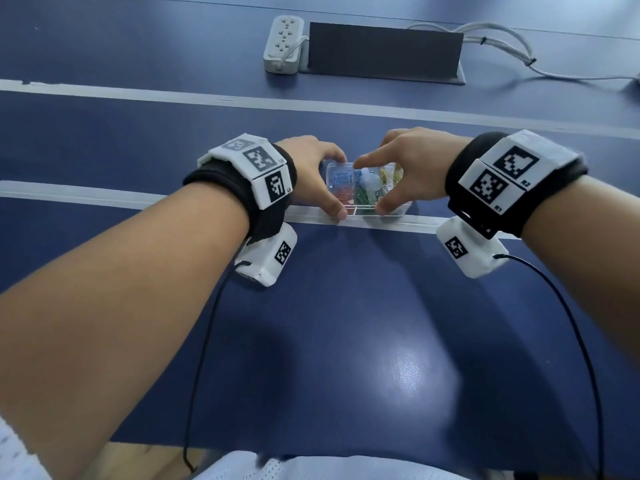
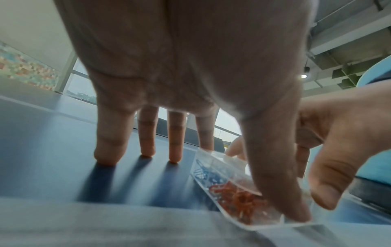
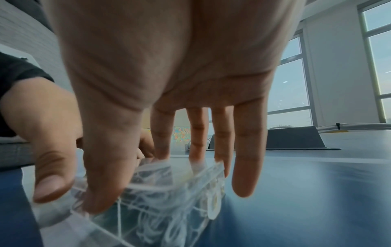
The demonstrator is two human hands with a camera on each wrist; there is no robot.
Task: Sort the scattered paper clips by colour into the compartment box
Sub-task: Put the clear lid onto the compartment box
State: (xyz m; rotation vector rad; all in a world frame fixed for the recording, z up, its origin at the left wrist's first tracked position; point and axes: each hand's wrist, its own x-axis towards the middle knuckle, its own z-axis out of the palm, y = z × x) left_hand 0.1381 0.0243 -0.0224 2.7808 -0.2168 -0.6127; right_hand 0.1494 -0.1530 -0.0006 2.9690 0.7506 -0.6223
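Fingers: left hand (image 1: 313, 174) sets its thumb on the near left corner and a fingertip at the far left corner of the compartment box (image 1: 398, 212); its other fingers stand straight on the table (image 1: 346, 323).
Right hand (image 1: 412, 168): thumb on the near edge, fingers (image 3: 162, 133) reaching over the far rim, spanning the box.
Box: sits on the table between both hands, across a pale strip (image 1: 104, 197).
Clips: blue clips (image 1: 337, 178), red clips (image 2: 239, 195), green clips (image 1: 363, 197) and yellow clips (image 1: 393, 174) lie in separate compartments; none shows loose on the table.
Risk, tilt: lifting one side first would likely slide colours over the dividers.
Risk, grip: thin clear walls look slippery; a pinch by the corners alone could let the box drop.
Risk, strip: dragging across the strip may jolt the box.
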